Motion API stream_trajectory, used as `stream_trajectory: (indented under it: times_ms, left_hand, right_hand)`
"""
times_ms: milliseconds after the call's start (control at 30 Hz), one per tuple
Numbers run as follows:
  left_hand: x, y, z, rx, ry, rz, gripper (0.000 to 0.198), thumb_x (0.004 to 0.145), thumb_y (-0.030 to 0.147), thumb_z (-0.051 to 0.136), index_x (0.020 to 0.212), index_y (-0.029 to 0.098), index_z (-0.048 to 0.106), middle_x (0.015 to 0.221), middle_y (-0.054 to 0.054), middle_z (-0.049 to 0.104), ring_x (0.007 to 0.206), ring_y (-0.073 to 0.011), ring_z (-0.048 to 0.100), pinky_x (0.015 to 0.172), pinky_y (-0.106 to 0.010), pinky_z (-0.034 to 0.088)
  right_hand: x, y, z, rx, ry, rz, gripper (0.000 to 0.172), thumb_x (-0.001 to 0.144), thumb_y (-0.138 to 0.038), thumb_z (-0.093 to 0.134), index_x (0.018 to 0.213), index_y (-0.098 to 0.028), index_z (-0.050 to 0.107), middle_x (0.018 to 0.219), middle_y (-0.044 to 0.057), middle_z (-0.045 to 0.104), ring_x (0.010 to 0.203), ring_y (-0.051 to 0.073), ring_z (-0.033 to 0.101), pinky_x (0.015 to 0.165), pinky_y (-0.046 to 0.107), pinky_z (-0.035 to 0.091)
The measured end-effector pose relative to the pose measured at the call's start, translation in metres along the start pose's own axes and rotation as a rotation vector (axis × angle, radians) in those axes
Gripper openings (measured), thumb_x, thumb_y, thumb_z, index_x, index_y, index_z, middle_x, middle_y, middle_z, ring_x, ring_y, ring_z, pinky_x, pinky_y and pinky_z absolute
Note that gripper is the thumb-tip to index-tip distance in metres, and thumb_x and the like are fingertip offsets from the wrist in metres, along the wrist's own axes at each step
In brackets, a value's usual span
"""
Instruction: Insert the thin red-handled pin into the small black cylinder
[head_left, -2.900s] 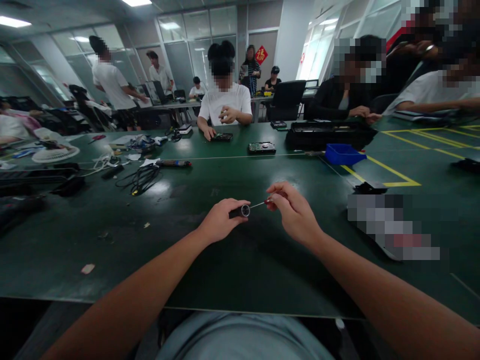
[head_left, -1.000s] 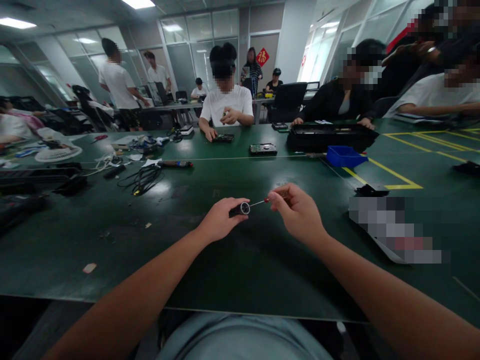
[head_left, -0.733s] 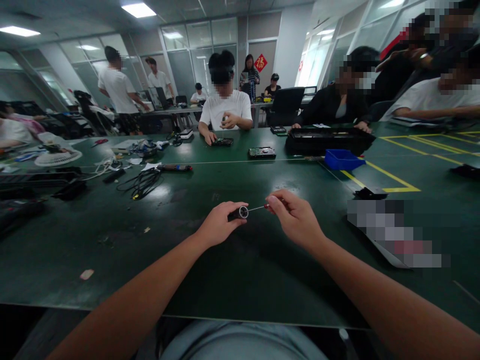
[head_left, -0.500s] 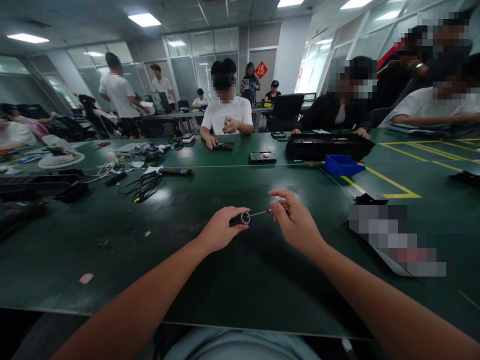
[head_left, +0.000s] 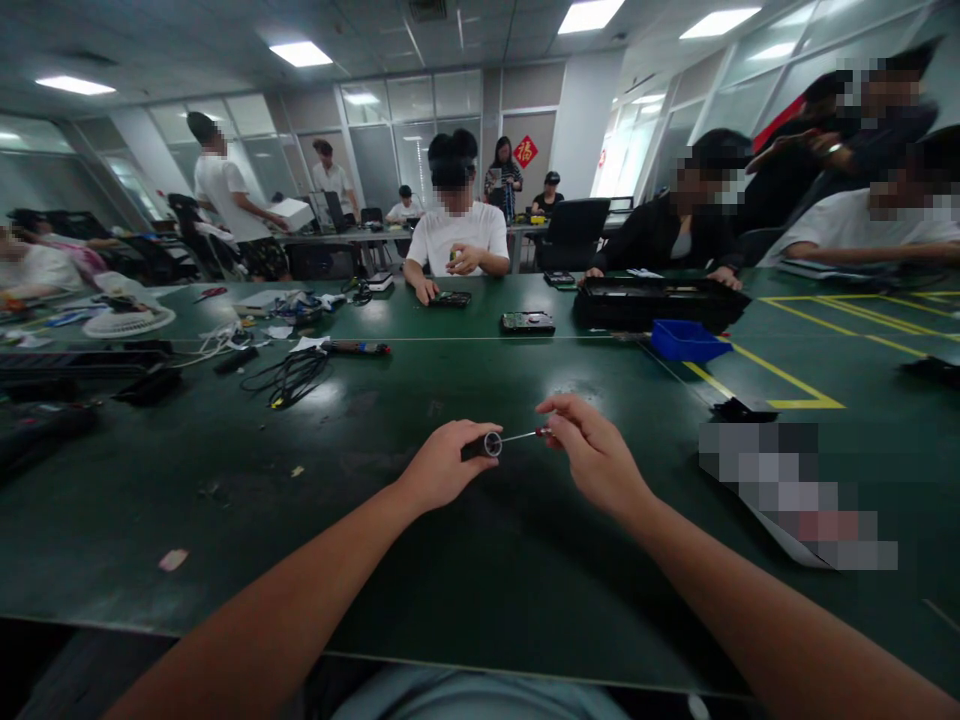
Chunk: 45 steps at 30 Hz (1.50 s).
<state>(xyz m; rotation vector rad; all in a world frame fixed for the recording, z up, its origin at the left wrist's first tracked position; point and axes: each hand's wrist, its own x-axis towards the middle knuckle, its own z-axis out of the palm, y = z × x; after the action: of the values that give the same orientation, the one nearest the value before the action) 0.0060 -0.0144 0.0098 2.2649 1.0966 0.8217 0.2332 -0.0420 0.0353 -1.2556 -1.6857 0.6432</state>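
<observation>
Above the green table [head_left: 450, 570], a small black cylinder [head_left: 480, 447] is clasped in the closed left hand [head_left: 442, 468]. Its ringed end is turned rightward, apparently so the tip can meet it squarely. Just right of that grip, a thin red-handled tool [head_left: 523, 436] is pinched by the right hand [head_left: 592, 458]. Well beyond both grips, a cable coil [head_left: 289, 372] and a blue bin [head_left: 686, 340] are seen.
</observation>
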Motion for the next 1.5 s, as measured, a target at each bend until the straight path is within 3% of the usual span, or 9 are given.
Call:
stream_trajectory:
  times_ms: [133,267,367,567,667,833,1000,1133,1500]
  left_hand:
    - [0.000,0.000,-0.001,0.000,-0.002,-0.012,0.041,0.086,0.020,0.072,0.126,0.025,0.065,0.117,-0.003,0.068,0.110,-0.0210,0.060,0.100,-0.035,0.043]
    - [0.000,0.000,-0.002,-0.008,-0.007,-0.017,0.041,0.086,0.020,0.072,0.127,0.025,0.065,0.117,-0.003,0.068,0.110,-0.0210,0.060,0.100,-0.035,0.043]
    - [0.000,0.000,-0.002,-0.023,-0.007,-0.028,0.041,0.087,0.020,0.071,0.127,0.025,0.064,0.117,-0.004,0.067,0.110,-0.0209,0.061,0.100,-0.035,0.043]
    - [0.000,-0.002,-0.002,-0.029,-0.005,-0.024,0.040,0.087,0.021,0.071,0.127,0.025,0.064,0.118,-0.003,0.067,0.110,-0.0210,0.060,0.101,-0.035,0.043]
    - [0.000,-0.003,-0.002,-0.032,0.006,-0.038,0.041,0.087,0.022,0.071,0.127,0.026,0.064,0.117,-0.003,0.067,0.108,-0.0210,0.061,0.100,-0.036,0.044]
    - [0.000,-0.002,-0.002,-0.035,0.023,-0.035,0.041,0.087,0.021,0.071,0.127,0.025,0.064,0.115,-0.004,0.067,0.106,-0.0213,0.062,0.098,-0.036,0.046]
    - [0.001,0.004,-0.004,0.019,-0.002,0.040,0.042,0.089,0.020,0.069,0.130,0.023,0.061,0.118,-0.005,0.067,0.110,-0.0217,0.060,0.101,-0.037,0.045]
    - [0.003,0.006,-0.008,0.090,-0.041,0.062,0.041,0.090,0.021,0.067,0.131,0.025,0.060,0.116,-0.005,0.068,0.109,-0.0220,0.060,0.105,-0.041,0.042]
    - [0.003,-0.001,-0.007,0.022,0.006,-0.110,0.029,0.091,0.026,0.064,0.120,0.023,0.063,0.117,-0.005,0.064,0.108,-0.0232,0.060,0.095,-0.039,0.048]
  right_hand:
    - [-0.001,0.001,0.001,-0.006,-0.029,0.035,0.027,0.100,-0.041,0.043,0.100,-0.024,0.063,0.066,-0.001,0.058,0.063,0.018,0.057,0.062,0.033,0.042]
    - [-0.001,0.003,0.004,0.106,0.000,0.035,0.020,0.095,-0.034,0.049,0.112,-0.024,0.056,0.079,0.000,0.062,0.074,0.019,0.061,0.067,0.034,0.045]
    - [-0.001,0.003,0.006,0.200,0.007,0.017,0.016,0.093,-0.032,0.052,0.107,-0.024,0.053,0.083,0.000,0.062,0.076,0.019,0.060,0.069,0.034,0.047]
    - [0.001,0.001,0.005,0.144,-0.024,0.072,0.020,0.098,-0.039,0.046,0.090,-0.024,0.056,0.065,-0.003,0.053,0.060,0.016,0.052,0.059,0.032,0.042]
    - [0.001,0.002,0.006,0.243,0.033,0.058,0.014,0.093,-0.036,0.056,0.099,-0.023,0.057,0.076,-0.001,0.060,0.070,0.017,0.059,0.067,0.033,0.048]
    - [0.002,0.005,0.011,0.391,0.056,0.064,0.023,0.089,-0.044,0.063,0.091,-0.021,0.065,0.081,0.002,0.067,0.077,0.018,0.064,0.076,0.036,0.051]
    - [0.009,0.012,0.015,0.682,0.150,0.318,0.031,0.084,-0.052,0.069,0.083,-0.020,0.067,0.072,0.001,0.063,0.067,0.016,0.061,0.067,0.033,0.052]
    - [0.017,0.017,0.011,0.860,0.112,0.596,0.028,0.085,-0.043,0.070,0.071,-0.019,0.064,0.061,0.000,0.056,0.056,0.014,0.053,0.059,0.030,0.051]
    - [0.013,0.014,0.009,0.637,0.284,0.349,0.025,0.086,-0.047,0.067,0.083,-0.022,0.066,0.076,0.002,0.061,0.069,0.017,0.058,0.063,0.031,0.053]
